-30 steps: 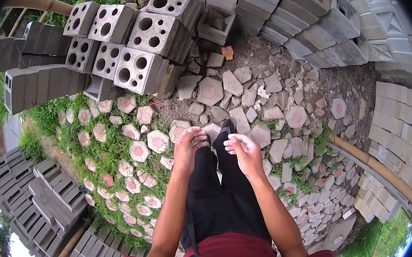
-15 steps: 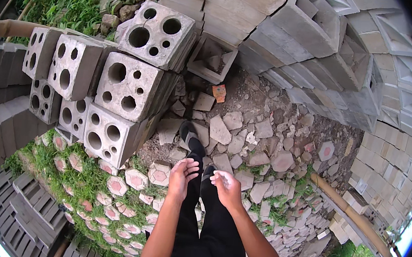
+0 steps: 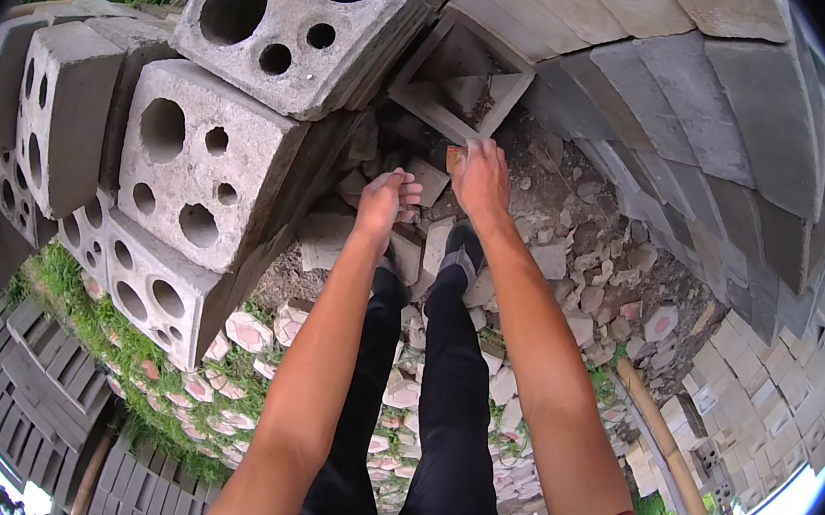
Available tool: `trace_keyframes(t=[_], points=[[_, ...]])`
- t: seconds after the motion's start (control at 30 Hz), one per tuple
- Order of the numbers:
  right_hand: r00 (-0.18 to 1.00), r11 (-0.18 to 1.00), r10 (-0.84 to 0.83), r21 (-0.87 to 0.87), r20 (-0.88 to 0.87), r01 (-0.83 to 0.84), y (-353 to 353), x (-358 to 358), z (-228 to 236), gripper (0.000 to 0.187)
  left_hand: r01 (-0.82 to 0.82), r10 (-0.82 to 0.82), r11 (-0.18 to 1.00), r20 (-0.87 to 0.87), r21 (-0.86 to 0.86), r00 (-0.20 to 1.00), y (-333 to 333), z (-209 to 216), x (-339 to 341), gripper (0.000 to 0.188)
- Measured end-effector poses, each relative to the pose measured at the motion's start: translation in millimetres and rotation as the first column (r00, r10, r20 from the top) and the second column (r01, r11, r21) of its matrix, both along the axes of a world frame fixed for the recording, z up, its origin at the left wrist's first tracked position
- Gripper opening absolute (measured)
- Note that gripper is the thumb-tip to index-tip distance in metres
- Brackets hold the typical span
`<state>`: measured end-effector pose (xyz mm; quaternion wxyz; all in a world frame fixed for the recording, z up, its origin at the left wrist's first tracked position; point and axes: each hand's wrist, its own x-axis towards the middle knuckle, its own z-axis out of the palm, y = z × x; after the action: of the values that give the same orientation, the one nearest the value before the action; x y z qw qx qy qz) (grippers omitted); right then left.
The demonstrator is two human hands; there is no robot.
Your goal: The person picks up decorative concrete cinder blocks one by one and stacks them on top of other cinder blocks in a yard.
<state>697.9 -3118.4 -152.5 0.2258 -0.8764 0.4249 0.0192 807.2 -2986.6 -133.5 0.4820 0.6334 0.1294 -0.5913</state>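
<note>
While both hands reach toward the rubble at the foot of the block stack, nothing is lifted yet. Left hand (image 3: 391,198) hangs loosely curled and empty above broken stones (image 3: 573,264). Right hand (image 3: 481,176) is open, fingertips at a small brown shard (image 3: 454,156); whether it grips I cannot tell. Holed blocks (image 3: 206,160) stand just left.

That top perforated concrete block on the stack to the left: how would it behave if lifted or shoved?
Probably heavy and rigid: the perforated block looks like thick cast concrete, its round holes lightening it little. Its rough face should grip well. It sits tilted on the stack, so a shove might tip it toward the left hand.
</note>
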Motion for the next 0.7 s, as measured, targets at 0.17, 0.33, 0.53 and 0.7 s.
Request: trace_keyframes(t=[0.17,0.33,0.53,0.7], points=[[0.988,0.991,0.131,0.001,0.083,-0.132,-21.2,33.0,-49.0,0.04,0.087,-0.087,0.996,-0.014,-0.005,0.996,16.3,-41.5,-5.0,0.033],[0.992,0.991,0.119,-0.062,-0.038,-0.122,-18.7,43.9,-83.3,0.04,-0.017,0.032,0.988,-0.1,0.15,0.994,68.1,-71.1,-30.0,0.03],[0.977,0.98,0.194,-0.036,-0.085,-0.197,-25.9,51.2,-74.6,0.033,-0.022,0.055,0.966,-0.123,0.258,0.991,94.9,-61.8,-61.6,0.029],[0.977,0.978,0.202,0.062,-0.06,-0.199,-46.9,47.0,-29.8,0.038,-0.014,0.034,0.97,-0.08,0.241,0.996,86.5,-40.0,-60.6,0.029]])
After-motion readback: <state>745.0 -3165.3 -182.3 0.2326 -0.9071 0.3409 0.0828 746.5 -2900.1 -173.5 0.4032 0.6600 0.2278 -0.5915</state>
